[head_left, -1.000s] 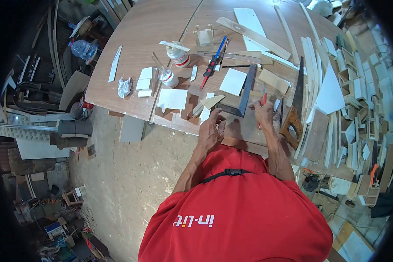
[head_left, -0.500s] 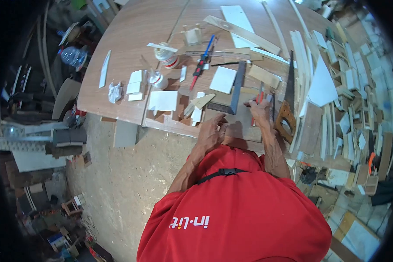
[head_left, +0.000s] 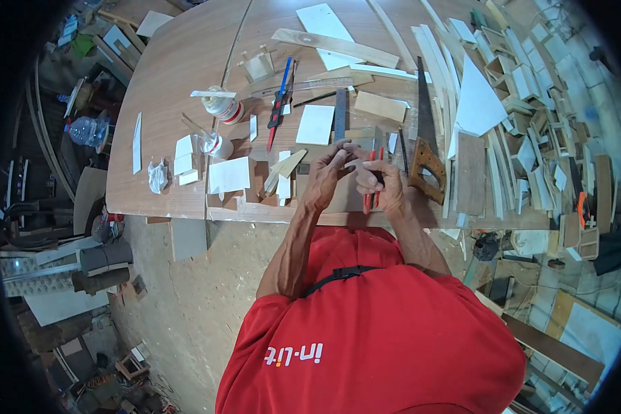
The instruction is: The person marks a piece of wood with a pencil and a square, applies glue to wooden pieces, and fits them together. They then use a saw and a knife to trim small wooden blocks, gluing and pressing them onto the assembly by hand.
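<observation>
My left hand [head_left: 326, 174] is raised over the table edge, its fingertips pinched together near the right hand; anything small between them is hidden. My right hand [head_left: 385, 182] is curled with bent fingers, and what it may hold cannot be made out. A red-handled tool [head_left: 372, 201] with a metal blade shows above and below the right hand and seems to lie under it. Behind the left hand, a dark metal try square [head_left: 340, 114] is partly covered. Beside it lies a white rectangular piece [head_left: 315, 125].
A handsaw [head_left: 428, 169] with a wooden handle lies right of the hands. Left stand glue containers [head_left: 222, 107], a white block [head_left: 230, 175] and wood scraps [head_left: 285, 165]. A blue-and-red cutter [head_left: 278, 107] lies farther back. Long strips [head_left: 435, 65] and a white triangular panel [head_left: 477, 103] line the right.
My right hand has drawn back from the red-handled tool toward my left hand. My left hand has risen and now nearly meets it. The view has shifted, moving the table leftward.
</observation>
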Action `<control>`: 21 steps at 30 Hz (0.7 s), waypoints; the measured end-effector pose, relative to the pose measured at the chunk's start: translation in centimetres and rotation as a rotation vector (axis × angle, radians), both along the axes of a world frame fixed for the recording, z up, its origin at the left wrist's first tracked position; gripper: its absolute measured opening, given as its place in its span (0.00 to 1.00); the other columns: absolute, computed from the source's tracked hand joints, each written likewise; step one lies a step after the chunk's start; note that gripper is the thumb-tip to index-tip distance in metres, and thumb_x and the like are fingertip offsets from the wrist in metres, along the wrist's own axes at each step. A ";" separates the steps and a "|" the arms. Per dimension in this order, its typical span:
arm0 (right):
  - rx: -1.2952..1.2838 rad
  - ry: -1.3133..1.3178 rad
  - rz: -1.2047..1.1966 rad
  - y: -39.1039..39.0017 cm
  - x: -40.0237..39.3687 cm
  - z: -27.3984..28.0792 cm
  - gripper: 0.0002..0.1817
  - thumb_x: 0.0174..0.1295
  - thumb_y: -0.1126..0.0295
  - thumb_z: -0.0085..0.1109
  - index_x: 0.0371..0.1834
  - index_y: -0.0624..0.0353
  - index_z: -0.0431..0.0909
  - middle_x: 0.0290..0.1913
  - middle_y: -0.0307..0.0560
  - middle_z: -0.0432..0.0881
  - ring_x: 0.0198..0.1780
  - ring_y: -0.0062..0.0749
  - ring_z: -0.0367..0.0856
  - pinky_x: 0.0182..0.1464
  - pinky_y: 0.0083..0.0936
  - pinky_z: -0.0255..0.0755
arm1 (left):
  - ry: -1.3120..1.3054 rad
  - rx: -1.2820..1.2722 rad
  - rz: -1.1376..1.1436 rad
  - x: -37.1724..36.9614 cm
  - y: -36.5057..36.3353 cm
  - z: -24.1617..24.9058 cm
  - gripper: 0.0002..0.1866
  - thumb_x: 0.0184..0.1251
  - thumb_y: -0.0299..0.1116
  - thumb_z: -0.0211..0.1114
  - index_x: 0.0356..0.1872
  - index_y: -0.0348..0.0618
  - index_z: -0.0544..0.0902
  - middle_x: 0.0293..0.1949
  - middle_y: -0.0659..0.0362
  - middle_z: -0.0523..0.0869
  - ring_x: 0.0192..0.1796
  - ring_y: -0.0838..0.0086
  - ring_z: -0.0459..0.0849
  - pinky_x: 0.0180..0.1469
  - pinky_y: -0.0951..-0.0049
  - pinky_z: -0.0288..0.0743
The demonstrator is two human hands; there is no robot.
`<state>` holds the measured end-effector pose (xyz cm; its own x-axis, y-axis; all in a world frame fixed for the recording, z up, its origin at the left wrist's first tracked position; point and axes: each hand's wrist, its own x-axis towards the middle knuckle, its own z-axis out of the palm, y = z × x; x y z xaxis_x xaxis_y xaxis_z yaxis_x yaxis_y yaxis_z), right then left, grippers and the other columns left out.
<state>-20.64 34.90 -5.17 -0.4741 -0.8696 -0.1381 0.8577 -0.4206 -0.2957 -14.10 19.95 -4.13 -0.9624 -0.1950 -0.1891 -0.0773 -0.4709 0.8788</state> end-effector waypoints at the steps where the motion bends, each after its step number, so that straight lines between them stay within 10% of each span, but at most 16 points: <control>1: -0.111 -0.041 0.005 -0.2 0.5 0.3 0.23 0.65 0.70 0.48 0.64 0.61 0.70 0.17 0.34 0.69 0.14 0.12 0.59 0.21 0.14 0.57 | 0.031 0.208 -0.002 -0.3 0.5 0.5 0.20 0.77 0.34 0.53 0.65 0.37 0.71 0.54 0.56 0.81 0.54 0.71 0.81 0.55 0.70 0.76; 7: 0.319 0.148 0.040 -0.5 2.8 0.6 0.03 0.61 0.72 0.54 0.34 0.52 0.70 0.15 0.36 0.71 0.12 0.17 0.62 0.18 0.19 0.58 | -0.091 0.271 0.101 -1.1 2.0 -0.5 0.11 0.78 0.38 0.51 0.43 0.41 0.77 0.28 0.64 0.77 0.32 0.79 0.76 0.39 0.77 0.74; 11: 0.410 0.245 0.027 -0.9 3.3 0.3 0.12 0.56 0.68 0.57 0.17 0.56 0.71 0.15 0.39 0.70 0.14 0.19 0.63 0.17 0.18 0.56 | -0.255 0.136 0.230 -1.5 2.1 0.0 0.14 0.77 0.40 0.53 0.33 0.44 0.77 0.21 0.69 0.70 0.21 0.84 0.66 0.23 0.80 0.61; 21: 0.379 0.197 -0.008 -0.9 3.5 0.2 0.09 0.55 0.68 0.59 0.22 0.58 0.72 0.16 0.40 0.72 0.14 0.19 0.65 0.15 0.16 0.55 | -0.316 -0.211 0.184 -2.0 1.5 -0.8 0.17 0.78 0.42 0.48 0.28 0.44 0.74 0.21 0.65 0.73 0.22 0.80 0.69 0.24 0.74 0.62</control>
<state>-17.10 33.98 -4.95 -0.5297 -0.7710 -0.3535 0.7665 -0.2567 -0.5887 -16.07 21.43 -4.97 -0.8087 -0.4244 -0.4072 -0.2902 -0.3143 0.9039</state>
